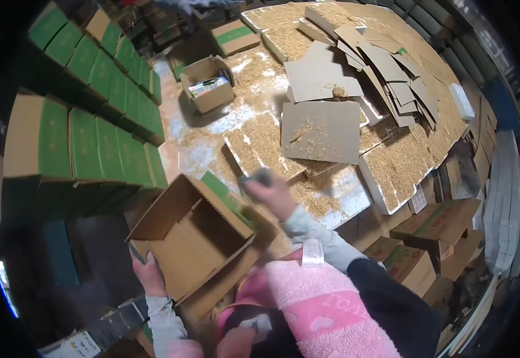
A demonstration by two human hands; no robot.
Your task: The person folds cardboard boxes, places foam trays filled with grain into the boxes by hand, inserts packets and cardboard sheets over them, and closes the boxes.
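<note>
My left hand (147, 273) grips the near left edge of an open cardboard box (193, 250), its thumb over the rim. The box is tilted, its mouth facing up, and looks bare inside. Dark grey material covers the left thumb. My right hand (271, 192) is blurred beyond the box's right side, near a white foam tray (255, 143) filled with tan, husk-like flakes. Something dark grey is at its fingertips; whether this is a finger covering or a held object cannot be told. A green-banded cardboard flap (222, 190) shows behind the box.
Green-and-brown cartons (94, 147) stand stacked at left. A small open carton (215, 96) holds printed items. A flat cardboard sheet (320, 132) and a pile of cardboard pieces (390, 76) lie over flake-filled trays. More cartons (434, 219) stand at right. A pink towel (327, 304) hangs before me.
</note>
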